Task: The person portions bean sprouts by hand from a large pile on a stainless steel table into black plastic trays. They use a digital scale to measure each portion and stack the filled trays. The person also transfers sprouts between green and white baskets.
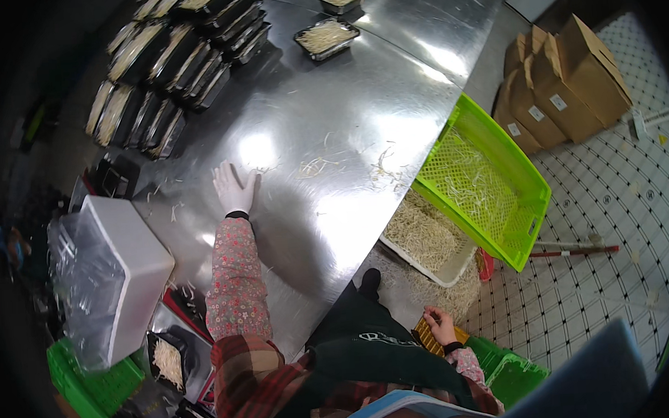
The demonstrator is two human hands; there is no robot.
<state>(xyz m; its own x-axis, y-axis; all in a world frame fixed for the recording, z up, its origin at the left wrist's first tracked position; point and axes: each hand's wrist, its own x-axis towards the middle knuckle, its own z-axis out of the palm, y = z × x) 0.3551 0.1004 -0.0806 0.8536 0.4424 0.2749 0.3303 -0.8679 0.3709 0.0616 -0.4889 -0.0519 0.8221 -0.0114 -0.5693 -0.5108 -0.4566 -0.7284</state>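
Note:
My left hand, in a white glove, rests palm down on the stainless steel table. Its thumb is spread away from the fingers, and it holds nothing. Loose bean sprouts are scattered on the metal to the right of it. My right hand is ungloved and hangs low beside my dark apron, fingers loosely bent, with nothing seen in it. Just beneath that hand is a yellow plastic crate. A lime-green basket with some sprouts inside leans at the table's right edge, above a white basket full of sprouts.
Black trays of sprouts are stacked at the far left, with two single trays farther right. A white foam box holding clear plastic stands at left, near an open sprout tray. Cardboard boxes stand on the tiled floor.

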